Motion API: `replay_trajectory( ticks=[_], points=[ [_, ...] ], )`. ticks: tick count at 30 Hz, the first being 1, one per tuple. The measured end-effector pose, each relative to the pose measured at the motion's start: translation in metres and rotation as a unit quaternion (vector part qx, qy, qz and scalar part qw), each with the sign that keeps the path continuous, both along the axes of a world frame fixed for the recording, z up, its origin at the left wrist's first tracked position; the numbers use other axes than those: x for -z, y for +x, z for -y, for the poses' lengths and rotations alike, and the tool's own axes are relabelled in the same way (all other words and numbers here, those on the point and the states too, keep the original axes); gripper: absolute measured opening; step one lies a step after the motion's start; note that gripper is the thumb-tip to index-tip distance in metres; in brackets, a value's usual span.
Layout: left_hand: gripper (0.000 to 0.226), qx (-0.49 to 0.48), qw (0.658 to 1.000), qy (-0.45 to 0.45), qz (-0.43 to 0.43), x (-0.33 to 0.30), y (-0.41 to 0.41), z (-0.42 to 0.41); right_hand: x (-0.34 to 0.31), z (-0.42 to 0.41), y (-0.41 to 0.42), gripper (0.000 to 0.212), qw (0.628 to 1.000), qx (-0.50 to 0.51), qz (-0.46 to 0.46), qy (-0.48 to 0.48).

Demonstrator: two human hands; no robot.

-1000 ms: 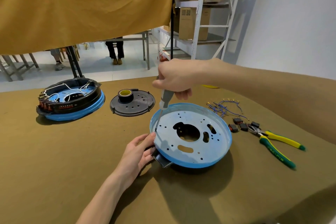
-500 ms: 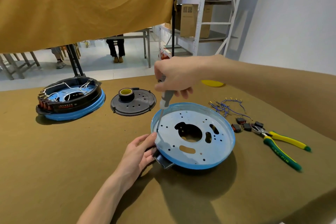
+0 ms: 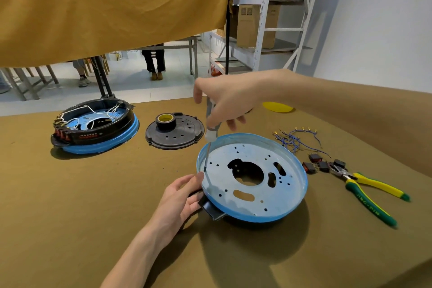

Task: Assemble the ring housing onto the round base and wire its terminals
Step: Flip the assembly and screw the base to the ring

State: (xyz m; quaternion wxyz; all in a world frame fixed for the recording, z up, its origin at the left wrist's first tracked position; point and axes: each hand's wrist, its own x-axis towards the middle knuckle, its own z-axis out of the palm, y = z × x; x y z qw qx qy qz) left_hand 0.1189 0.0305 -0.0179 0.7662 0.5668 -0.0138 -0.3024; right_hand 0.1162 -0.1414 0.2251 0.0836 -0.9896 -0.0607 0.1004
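The one piece of writing that can be made out is pale lettering along the green handle of the pliers [image 3: 364,190], which seems to read "JING-PIN"; the red print on the side of the finished unit [image 3: 94,127] at far left is too small to read.

The table [image 3: 70,206] is covered in an olive-brown cloth, and a mustard-yellow curtain [image 3: 105,7] hangs above its far edge. Beyond lie a pale floor, a white metal shelf rack [image 3: 261,18] with cardboard boxes, and a white wall at right.

The round base [image 3: 252,176], a blue-rimmed metal plate with punched holes, lies flat near the middle of the table, open face up, on top of the black ring housing [image 3: 211,209], whose tab juts out at the plate's near-left edge. The left hand [image 3: 180,201] grips that edge and the tab, thumb on the rim. The right hand [image 3: 226,103] is closed around the handle of a screwdriver [image 3: 209,134], which stands nearly upright, its long axis leaning slightly, tip down on the plate just inside the left rim.

A black perforated disc [image 3: 174,134] carrying a roll of tape [image 3: 166,120] lies behind the base. Blue wires [image 3: 297,139] and small black switches [image 3: 320,163] lie to the right, beside the pliers.
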Motion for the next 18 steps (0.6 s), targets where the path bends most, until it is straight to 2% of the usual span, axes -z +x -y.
replay_trajectory(
  ticks=[1, 3, 5, 8, 10, 14, 16, 18],
  points=[
    [0.096, -0.001, 1.000, 0.004, 0.001, 0.000, 0.000, 0.000, 0.002, -0.002, 0.000, 0.036, 1.000, 0.007, 0.015, -0.010],
    [0.095, -0.002, 1.000, 0.006, 0.003, 0.000, 0.000, 0.000, 0.004, -0.003, 0.000, 0.044, 0.999, 0.007, 0.043, -0.033],
    [0.094, -0.003, 1.000, -0.001, -0.002, 0.000, 0.000, 0.001, 0.001, -0.002, 0.000, 0.045, 1.000, -0.006, 0.024, -0.012],
    [0.100, -0.001, 1.000, -0.014, -0.007, 0.002, 0.001, 0.001, 0.003, -0.001, 0.002, 0.032, 0.999, -0.009, 0.037, -0.016],
    [0.099, -0.001, 1.000, -0.020, -0.010, 0.001, 0.001, 0.001, 0.008, -0.002, 0.003, 0.041, 0.996, 0.002, 0.071, -0.051],
    [0.103, -0.001, 1.000, -0.003, -0.011, 0.001, 0.001, 0.000, -0.003, 0.004, 0.001, 0.050, 1.000, -0.003, -0.006, 0.020],
    [0.100, 0.001, 1.000, 0.003, -0.006, 0.002, 0.001, 0.000, 0.001, 0.004, 0.000, 0.038, 1.000, -0.002, 0.003, 0.011],
    [0.102, 0.001, 1.000, 0.007, -0.002, 0.001, 0.001, -0.001, 0.005, -0.001, -0.001, 0.043, 0.999, 0.006, 0.043, -0.019]
  ],
)
